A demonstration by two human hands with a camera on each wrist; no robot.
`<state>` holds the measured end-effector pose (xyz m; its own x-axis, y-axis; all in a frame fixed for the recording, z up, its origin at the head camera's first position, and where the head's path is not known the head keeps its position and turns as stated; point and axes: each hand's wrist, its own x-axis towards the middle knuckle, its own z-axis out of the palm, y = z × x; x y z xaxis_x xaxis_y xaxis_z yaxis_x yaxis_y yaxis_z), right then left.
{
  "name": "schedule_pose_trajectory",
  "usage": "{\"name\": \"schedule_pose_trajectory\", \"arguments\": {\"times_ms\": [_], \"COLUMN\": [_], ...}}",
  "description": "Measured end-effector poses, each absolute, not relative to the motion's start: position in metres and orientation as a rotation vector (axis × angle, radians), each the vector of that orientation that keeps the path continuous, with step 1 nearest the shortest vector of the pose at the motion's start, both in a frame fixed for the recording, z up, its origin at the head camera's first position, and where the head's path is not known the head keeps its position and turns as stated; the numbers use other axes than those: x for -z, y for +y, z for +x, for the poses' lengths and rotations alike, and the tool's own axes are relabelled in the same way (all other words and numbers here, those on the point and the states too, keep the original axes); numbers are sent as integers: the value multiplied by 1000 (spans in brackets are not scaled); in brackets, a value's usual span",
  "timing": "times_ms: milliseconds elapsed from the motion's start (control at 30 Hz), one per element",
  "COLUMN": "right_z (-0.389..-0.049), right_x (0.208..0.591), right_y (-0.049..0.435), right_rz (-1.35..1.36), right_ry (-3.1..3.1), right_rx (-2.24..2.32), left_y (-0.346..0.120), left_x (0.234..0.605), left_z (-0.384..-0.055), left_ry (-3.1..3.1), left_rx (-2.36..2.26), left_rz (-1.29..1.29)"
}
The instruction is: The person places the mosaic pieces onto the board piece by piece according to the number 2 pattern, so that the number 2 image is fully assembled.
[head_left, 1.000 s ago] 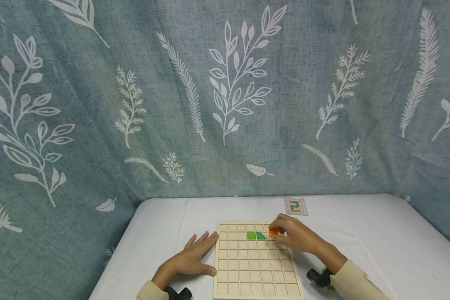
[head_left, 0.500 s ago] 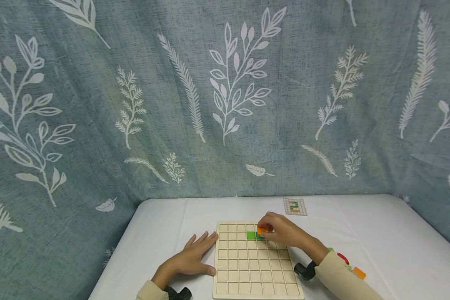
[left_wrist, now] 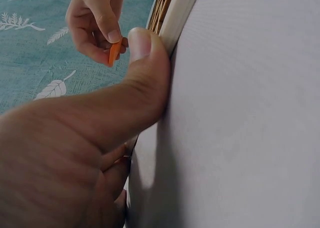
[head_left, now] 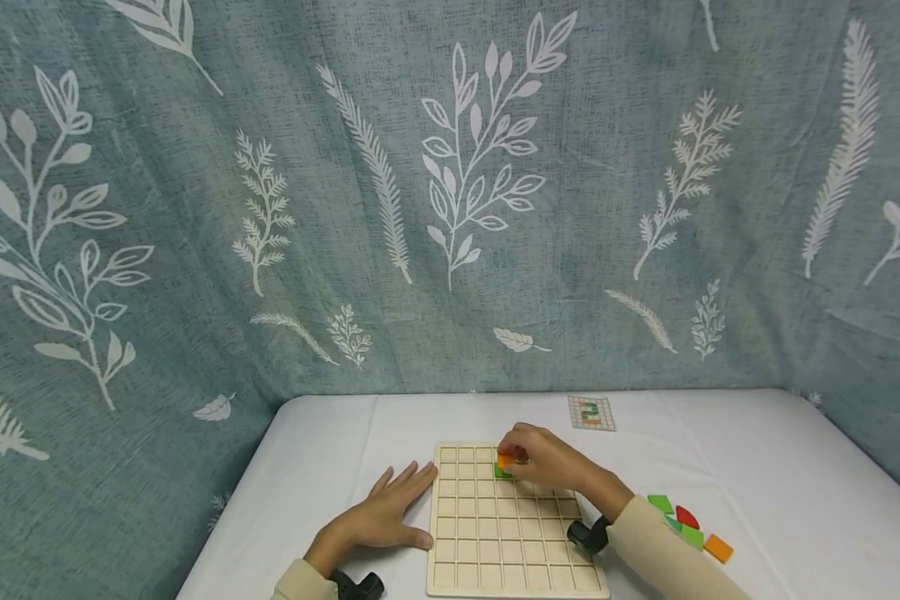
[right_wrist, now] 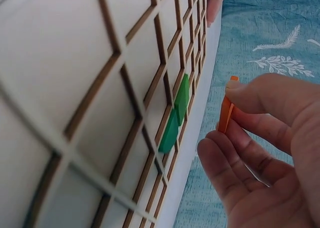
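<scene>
My right hand [head_left: 546, 460] pinches an orange tile [head_left: 505, 461] above the board [head_left: 467, 507]; my left hand [head_left: 385, 512], spread, touches the board. Slackening could drop the tile.

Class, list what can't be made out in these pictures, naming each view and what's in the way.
Head: squares on the card, too small to count.
Head: dark green piece, covered by the right hand.
Right wrist: orange piece's outline, seen nearly edge-on.
Right wrist: left hand, mostly cut off by the top edge.
Left wrist: most of the board, beyond the top edge and behind the left hand.
</scene>
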<state>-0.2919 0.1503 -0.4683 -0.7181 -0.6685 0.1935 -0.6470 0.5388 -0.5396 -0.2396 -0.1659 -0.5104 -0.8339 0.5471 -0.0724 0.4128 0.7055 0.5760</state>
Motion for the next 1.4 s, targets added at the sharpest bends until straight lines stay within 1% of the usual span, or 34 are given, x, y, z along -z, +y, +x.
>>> {"name": "schedule_pose_trajectory", "arguments": {"times_ms": [400, 1067, 1400], "right_z": [-298, -300, -302], "right_x": [471, 485, 487], "right_y": [132, 117, 115], "right_rz": [-1122, -1108, -1180], "right_ry": [2702, 2743, 2752], "right_rx": [936, 837, 799], "left_y": [-168, -167, -167], "left_x": [511, 508, 508], "left_z": [-241, -239, -239], "left_ry": [2677, 2653, 2651], "left_rx": [-802, -808, -829], "left_rz": [776, 781, 765]}}
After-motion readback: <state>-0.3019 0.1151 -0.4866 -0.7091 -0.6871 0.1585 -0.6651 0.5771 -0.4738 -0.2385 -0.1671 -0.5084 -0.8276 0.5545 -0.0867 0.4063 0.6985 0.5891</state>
